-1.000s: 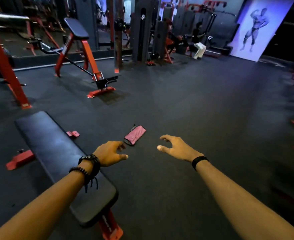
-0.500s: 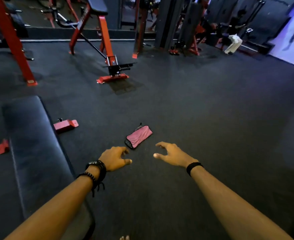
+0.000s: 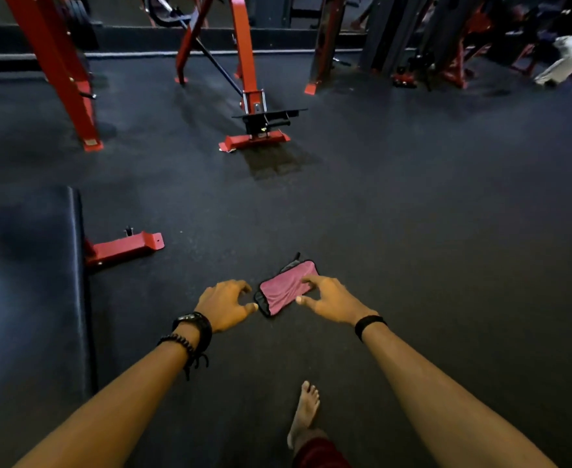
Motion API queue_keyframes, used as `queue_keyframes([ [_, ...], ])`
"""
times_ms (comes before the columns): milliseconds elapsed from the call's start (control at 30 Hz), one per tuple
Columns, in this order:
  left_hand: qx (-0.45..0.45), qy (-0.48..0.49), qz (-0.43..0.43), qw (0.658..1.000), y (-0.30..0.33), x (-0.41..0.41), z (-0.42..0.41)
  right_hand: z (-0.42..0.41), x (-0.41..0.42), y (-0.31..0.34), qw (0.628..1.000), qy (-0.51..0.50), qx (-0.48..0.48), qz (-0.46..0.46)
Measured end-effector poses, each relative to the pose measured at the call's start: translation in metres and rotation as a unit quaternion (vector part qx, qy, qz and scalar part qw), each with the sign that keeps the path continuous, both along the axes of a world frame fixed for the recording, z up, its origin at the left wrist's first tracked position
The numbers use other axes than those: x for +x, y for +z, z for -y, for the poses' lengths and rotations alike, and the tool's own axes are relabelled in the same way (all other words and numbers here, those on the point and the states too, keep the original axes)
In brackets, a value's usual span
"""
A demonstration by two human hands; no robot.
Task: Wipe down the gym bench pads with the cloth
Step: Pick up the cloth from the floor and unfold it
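I see the cloth (image 3: 286, 288) lying flat on the dark rubber floor (image 3: 429, 231), a pink folded rectangle with a black trim along its edge and a small dark tab sticking out at its far corner. It sits directly between my two hands. My right hand (image 3: 331, 300) has its fingers spread and lightly bent, with the fingertips over the cloth's far right part and the thumb at its near edge; I cannot tell whether they touch it. My left hand (image 3: 223, 304) hovers just beside the cloth's near left corner, fingers loosely curled, holding nothing. The bench pad (image 3: 31, 298), dark and padded, lies well off to the left of my left hand, with its red foot (image 3: 126, 246) beyond it. A bare foot (image 3: 306, 410) stands on the floor behind my hands. Compared with half a second ago, both hands are now closer to the cloth, the right one reaching over it, where before they were short of it.
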State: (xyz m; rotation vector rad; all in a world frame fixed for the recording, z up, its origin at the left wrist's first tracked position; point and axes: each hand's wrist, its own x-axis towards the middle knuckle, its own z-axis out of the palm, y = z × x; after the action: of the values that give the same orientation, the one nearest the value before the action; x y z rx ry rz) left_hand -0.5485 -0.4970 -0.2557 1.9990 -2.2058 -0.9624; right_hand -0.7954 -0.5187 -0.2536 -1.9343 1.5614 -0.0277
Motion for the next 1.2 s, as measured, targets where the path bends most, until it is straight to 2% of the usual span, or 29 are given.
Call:
queue_keyframes([
  [300,0.099,0.072,0.052,0.991,-0.046,-0.05,0.169,0.214,-0.06,-0.047,0.993,0.052,0.076,-0.07],
  [500,0.162,0.069,0.082,0.981,-0.147,-0.06,0.276,0.336,-0.064,-0.135,0.985,0.054,0.126,-0.104],
  [667,0.242,0.065,0.092,0.964,-0.271,-0.074,0.348,0.417,-0.069,-0.257,0.976,0.022,0.185,-0.112],
  [900,0.277,0.098,0.087,0.952,-0.474,-0.094,0.408,0.488,-0.089,-0.478,0.953,0.083,0.233,-0.174],
  [1067,0.275,0.09,0.106,0.951,-0.625,-0.119,0.431,0.525,-0.105,-0.638,0.94,0.176,0.19,-0.22],
  [1200,0.227,0.064,0.11,0.966,-0.725,-0.134,0.448,0.549,-0.113,-0.736,0.934,0.228,0.085,-0.26],
])
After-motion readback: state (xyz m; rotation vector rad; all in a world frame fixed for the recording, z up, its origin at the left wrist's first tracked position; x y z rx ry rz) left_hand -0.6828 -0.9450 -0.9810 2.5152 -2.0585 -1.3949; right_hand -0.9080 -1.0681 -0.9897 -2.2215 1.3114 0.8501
